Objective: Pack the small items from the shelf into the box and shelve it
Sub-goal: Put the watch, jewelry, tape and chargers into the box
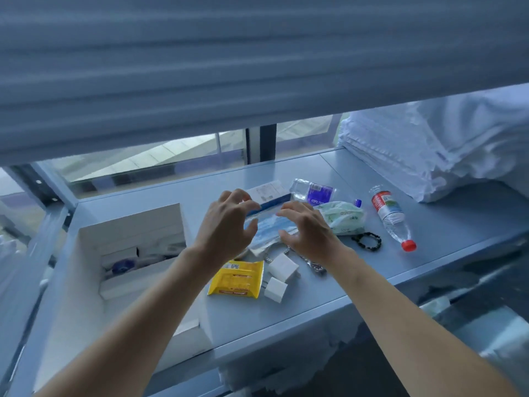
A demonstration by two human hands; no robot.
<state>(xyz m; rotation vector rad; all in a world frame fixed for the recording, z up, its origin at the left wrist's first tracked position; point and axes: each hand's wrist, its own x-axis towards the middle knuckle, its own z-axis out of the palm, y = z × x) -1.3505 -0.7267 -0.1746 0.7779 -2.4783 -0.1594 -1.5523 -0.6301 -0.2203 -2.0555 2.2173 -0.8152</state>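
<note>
An open white box point(86, 270) stands at the left of the grey shelf point(446, 224), with several small items inside. Both hands hover over a blue packet of face masks point(270, 229) in the middle of the shelf. My left hand point(226, 224) is at its left end and my right hand point(307, 229) at its right end, fingers spread and curled, just touching or slightly above it. A yellow packet point(237, 279), two small white boxes point(282, 267), a watch point(316, 266), a black bead bracelet point(367, 241), a green tissue pack point(342, 217) and two bottles lie around.
A water bottle with a red cap point(392, 219) lies to the right, a purple-labelled bottle point(313, 191) and a white-blue carton point(270, 193) behind the hands. Folded white linen point(429, 147) is stacked at the far right. An upper shelf point(200, 67) hangs low overhead.
</note>
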